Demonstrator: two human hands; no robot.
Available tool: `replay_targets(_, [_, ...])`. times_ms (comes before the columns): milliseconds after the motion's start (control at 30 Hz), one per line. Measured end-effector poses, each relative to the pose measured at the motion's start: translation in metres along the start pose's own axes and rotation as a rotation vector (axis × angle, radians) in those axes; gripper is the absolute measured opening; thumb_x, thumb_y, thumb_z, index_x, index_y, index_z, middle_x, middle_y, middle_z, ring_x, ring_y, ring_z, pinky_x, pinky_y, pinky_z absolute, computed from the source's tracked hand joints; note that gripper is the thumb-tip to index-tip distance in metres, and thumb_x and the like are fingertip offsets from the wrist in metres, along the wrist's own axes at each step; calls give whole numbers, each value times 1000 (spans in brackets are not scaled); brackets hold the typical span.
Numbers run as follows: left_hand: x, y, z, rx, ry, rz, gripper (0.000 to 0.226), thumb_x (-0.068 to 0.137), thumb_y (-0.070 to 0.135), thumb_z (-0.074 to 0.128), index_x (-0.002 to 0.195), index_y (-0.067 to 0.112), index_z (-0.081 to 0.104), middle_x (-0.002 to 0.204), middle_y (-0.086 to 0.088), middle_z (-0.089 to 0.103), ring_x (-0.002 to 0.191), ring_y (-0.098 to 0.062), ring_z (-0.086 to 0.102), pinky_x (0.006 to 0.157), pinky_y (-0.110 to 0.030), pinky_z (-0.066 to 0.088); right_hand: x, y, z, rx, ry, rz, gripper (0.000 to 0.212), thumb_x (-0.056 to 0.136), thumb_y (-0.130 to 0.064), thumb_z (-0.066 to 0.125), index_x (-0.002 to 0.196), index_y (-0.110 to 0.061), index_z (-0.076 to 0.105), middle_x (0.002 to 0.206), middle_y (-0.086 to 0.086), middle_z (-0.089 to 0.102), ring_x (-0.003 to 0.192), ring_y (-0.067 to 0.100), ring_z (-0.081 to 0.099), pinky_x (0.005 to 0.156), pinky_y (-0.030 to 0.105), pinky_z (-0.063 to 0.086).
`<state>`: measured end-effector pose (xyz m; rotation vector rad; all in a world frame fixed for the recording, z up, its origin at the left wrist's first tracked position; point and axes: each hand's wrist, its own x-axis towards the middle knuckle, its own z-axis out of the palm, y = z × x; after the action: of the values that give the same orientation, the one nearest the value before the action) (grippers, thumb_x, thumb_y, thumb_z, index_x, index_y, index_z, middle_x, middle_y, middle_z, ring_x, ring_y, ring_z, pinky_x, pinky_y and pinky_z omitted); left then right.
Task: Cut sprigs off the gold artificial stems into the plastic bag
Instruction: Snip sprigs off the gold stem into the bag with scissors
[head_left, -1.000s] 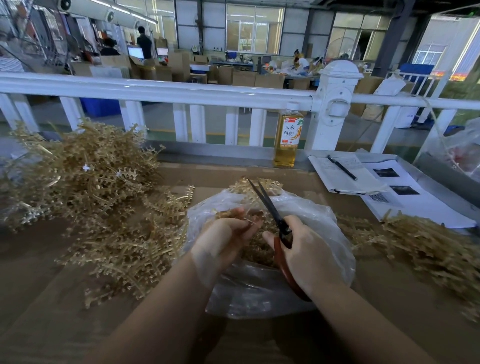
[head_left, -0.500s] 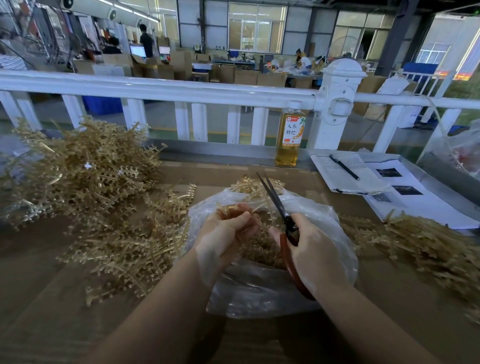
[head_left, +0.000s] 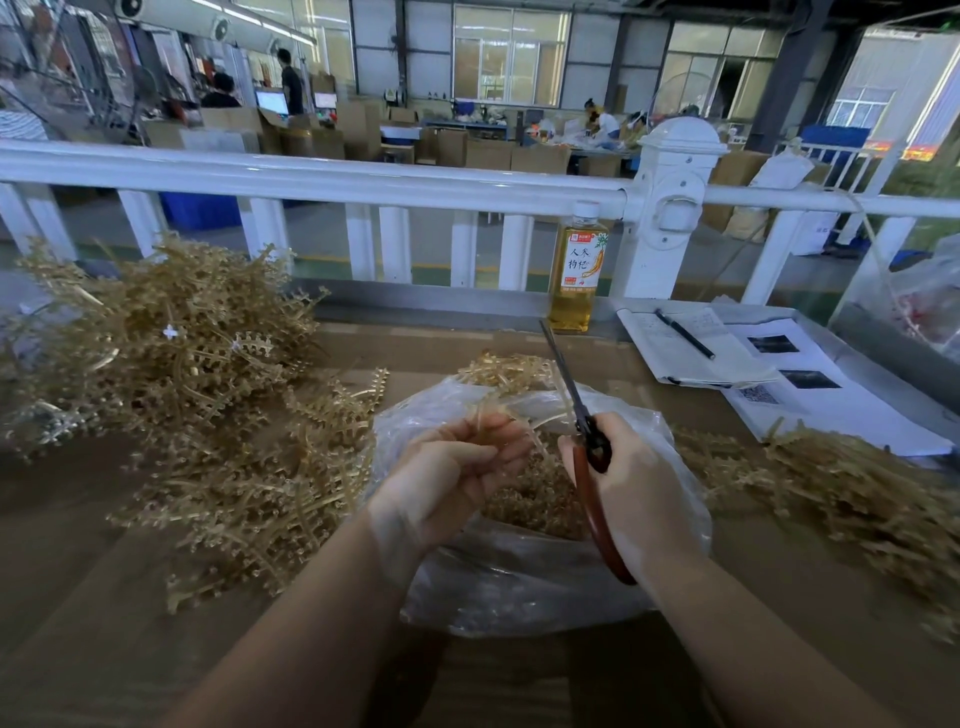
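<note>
A clear plastic bag (head_left: 519, 587) lies open in the middle of the brown table, with cut gold sprigs (head_left: 535, 499) heaped inside. Above its mouth my left hand (head_left: 452, 467) pinches a thin gold stem (head_left: 498, 410) between its fingertips. My right hand (head_left: 628, 493) grips red-handled scissors (head_left: 587, 441), blades together and pointing up and away, just right of the stem. A big pile of uncut gold stems (head_left: 171, 364) covers the table's left side.
Another heap of gold pieces (head_left: 841, 483) lies to the right. A bottle of yellow drink (head_left: 574, 275) stands by the white railing (head_left: 363, 182). A notebook with a pen (head_left: 685, 343) and printed sheets (head_left: 826, 395) lie at the back right.
The scissor blades have come together and lifted a little. My left hand has raised the stem slightly above the bag's mouth.
</note>
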<state>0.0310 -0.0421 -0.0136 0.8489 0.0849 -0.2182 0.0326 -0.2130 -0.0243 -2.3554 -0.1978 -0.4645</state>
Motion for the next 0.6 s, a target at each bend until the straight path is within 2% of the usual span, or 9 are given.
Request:
replay_targets(100, [-2,2,6,-19,18,-10,28,92,-16,34,101,-8,60,89,-17,67,83,-25,68,76,-31,56,2,3,1,32,3,20,9,96,-33,54,91,-26,57,67,-9,60,63,8,59,54,23,42])
replay_targets(167, [-3,3,9,-29,32,0,24,92,-13,37,100,-10,60,84,-16,66,75,-22,70,70,-29,59,4,4,1,46,17,29,8,96,-30,55,90,-26,58,65,-9,60,60,4,59,51,15,42])
replay_targets(267, [-5,6,8,-35,30,14,18,90,-11,42,95,-9,59,84,-19,65,67,-20,71,61,-28,59,5,6,3,50,38,42,8,96,-31,55,88,-29,57,63,-9,60,57,3,58,48,15,41])
replay_targets(400, [-7,7,7,-17,5,18,18,85,-9,48,93,-5,63,79,-17,69,68,-19,71,63,-27,59,7,8,4,31,57,44,10,96,-34,54,87,-30,56,65,-8,61,60,7,60,58,37,53])
replay_targets(533, [-7,8,6,-64,-31,20,30,68,-11,54,96,-6,62,82,-21,70,73,-24,72,66,-32,60,8,10,4,-8,55,51,12,94,-39,51,87,-30,54,69,-5,61,66,17,62,62,44,54])
replay_targets(600, [-7,9,7,-57,-51,20,29,65,-13,55,89,-5,69,84,-22,70,75,-26,72,65,-32,60,8,9,4,-9,47,58,12,94,-40,51,87,-30,53,69,-5,60,67,19,61,63,45,54])
